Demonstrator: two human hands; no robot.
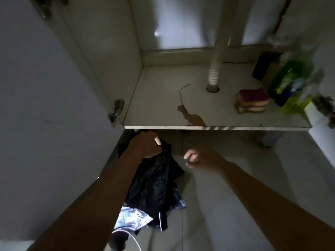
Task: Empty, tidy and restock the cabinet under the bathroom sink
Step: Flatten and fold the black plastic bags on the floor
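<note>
Left hand (147,144) reaches forward and down, fingers curled round the top edge of a black bundle (155,187) lying on the floor (217,205) just in front of the cabinet (159,98). Right hand (201,157) hovers beside it, fingers loosely curled, holding nothing. Held by one edge only, the limp bundle could slip or spill if lifted; sponges (252,101) and green bottle (288,84) on the cabinet's right side await removal.
</note>
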